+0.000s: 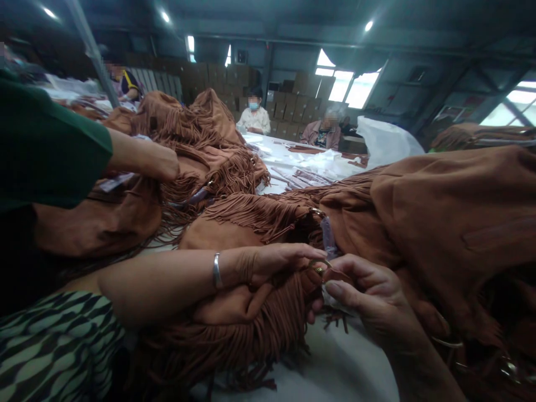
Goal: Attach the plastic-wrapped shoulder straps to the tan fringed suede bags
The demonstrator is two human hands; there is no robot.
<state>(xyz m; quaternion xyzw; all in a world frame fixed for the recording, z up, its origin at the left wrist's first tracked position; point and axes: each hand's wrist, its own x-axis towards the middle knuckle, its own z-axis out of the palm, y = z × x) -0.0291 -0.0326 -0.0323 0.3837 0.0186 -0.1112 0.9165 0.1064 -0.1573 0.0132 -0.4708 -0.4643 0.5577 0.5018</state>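
A brown suede bag [234, 304] with long fringe lies before me. My left hand [281, 261], with a silver bracelet at its wrist, wraps round the bag's edge; some fingertips show beneath. Beside these fingers is a gold-coloured metal ring [319, 261]. My right hand [371, 286] pinches a small brown leather strap end [337, 274] at the ring, between thumb and fingers. Some whitish wrapping [335, 301] hangs under that pinch. Whether the strap passes through the ring is hidden by the fingers.
More brown fringed bags [226, 223] are piled ahead, and a large one [456, 206] rises at right. A co-worker's arm in a green sleeve [50, 145] reaches in from the left. Across the white table [285, 151] sit other people, with plastic wrapping [387, 142] nearby.
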